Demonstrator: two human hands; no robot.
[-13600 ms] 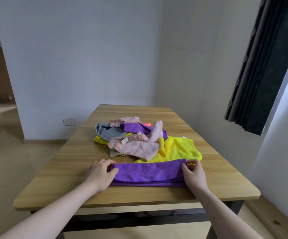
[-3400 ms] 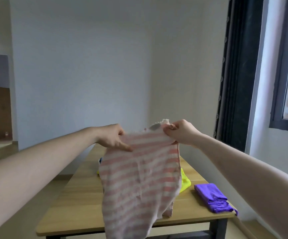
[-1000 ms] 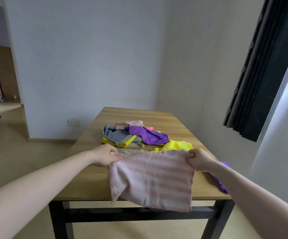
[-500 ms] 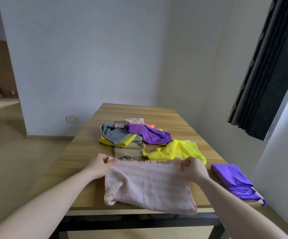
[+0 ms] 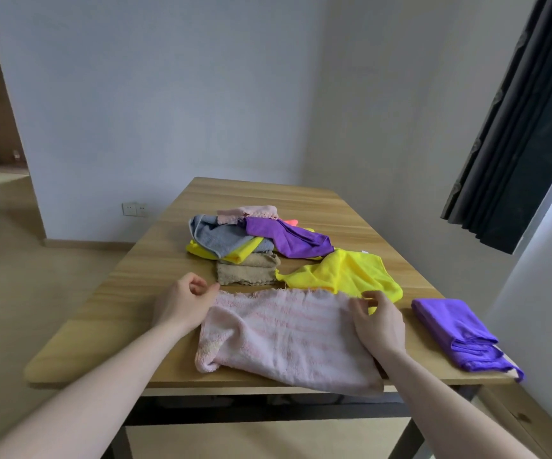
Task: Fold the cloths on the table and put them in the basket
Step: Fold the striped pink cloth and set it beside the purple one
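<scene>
Pink striped cloth (image 5: pixel 287 336) lies flat at the table's (image 5: pixel 109 313) near edge, overhanging a bit. My left hand (image 5: pixel 182 303) and right hand (image 5: pixel 378 323) sit loosely curled at its far corners, gripping nothing. Next I'd guess: fold it in half.

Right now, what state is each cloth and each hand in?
Pink striped towel: spread flat, unfolded, near edge overhanging the wooden table.
Folded purple cloth: folded, at the table's right edge.
Loose yellow cloth: unfolded.
Tan towel: folded.
Mixed cloth pile: heaped.
Left hand: loosely curled, holding nothing.
Right hand: resting on the towel.
</scene>
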